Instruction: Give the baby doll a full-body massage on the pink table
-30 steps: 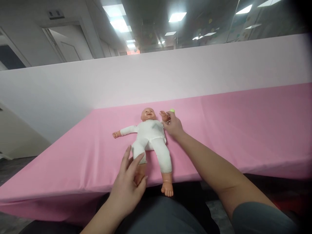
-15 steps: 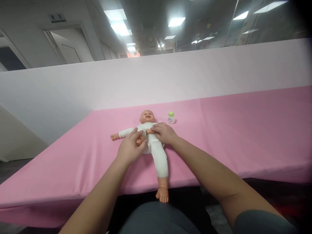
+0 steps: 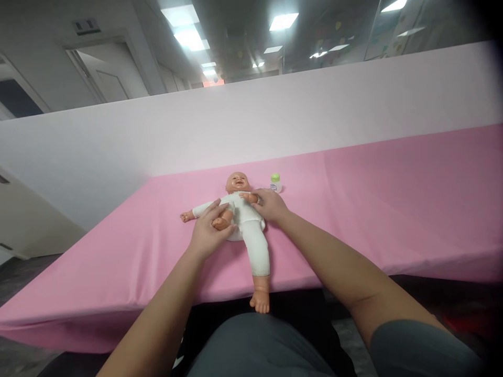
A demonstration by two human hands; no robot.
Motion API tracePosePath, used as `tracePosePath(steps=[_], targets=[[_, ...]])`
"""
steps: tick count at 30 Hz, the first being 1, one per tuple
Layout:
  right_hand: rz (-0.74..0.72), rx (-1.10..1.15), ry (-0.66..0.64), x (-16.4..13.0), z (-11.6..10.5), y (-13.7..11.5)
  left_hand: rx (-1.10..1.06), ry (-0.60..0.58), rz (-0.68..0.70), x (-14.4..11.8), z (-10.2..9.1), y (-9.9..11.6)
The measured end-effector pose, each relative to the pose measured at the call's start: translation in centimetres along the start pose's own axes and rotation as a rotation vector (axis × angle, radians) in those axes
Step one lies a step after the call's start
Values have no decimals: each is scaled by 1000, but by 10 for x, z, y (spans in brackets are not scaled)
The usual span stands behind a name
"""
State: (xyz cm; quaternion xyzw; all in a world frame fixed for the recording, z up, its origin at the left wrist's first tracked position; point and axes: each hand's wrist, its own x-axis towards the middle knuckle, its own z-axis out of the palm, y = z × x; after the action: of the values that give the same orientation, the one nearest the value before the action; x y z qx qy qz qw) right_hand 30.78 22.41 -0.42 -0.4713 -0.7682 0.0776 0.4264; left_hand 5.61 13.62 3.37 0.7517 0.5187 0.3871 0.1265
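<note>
A white wall (image 3: 294,118) lines the far edge of the pink tabletop (image 3: 373,209); dark floor (image 3: 18,277) shows past its left edge; ceiling lights (image 3: 284,21) glow.

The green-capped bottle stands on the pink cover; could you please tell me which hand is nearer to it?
Right. The right hand is just in front of the green-capped bottle; the left hand is farther away, at the baby doll's bent leg.
</note>
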Motion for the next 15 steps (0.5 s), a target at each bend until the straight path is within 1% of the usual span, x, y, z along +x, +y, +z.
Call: tracePosePath(steps=[2,4,6,8,11,13,15], targets=[[91,120,115,0,-7,7,70,-16,95,-11,-4,-1],[210,215,255,2,-14,20,147,-19,174,-21,-6,-2],[351,254,360,3,-22,38,202,35,216,-28,-7,-4],[506,273,404,3,-29,58,219,137,236,-36,-8,-4],[723,296,399,2,-38,81,193,255,266,-54,-9,-1],[879,298,324,1,-42,89,155,287,264,-71,-10,1],[1008,277,204,0,-45,90,114,298,231,-89,-12,3]])
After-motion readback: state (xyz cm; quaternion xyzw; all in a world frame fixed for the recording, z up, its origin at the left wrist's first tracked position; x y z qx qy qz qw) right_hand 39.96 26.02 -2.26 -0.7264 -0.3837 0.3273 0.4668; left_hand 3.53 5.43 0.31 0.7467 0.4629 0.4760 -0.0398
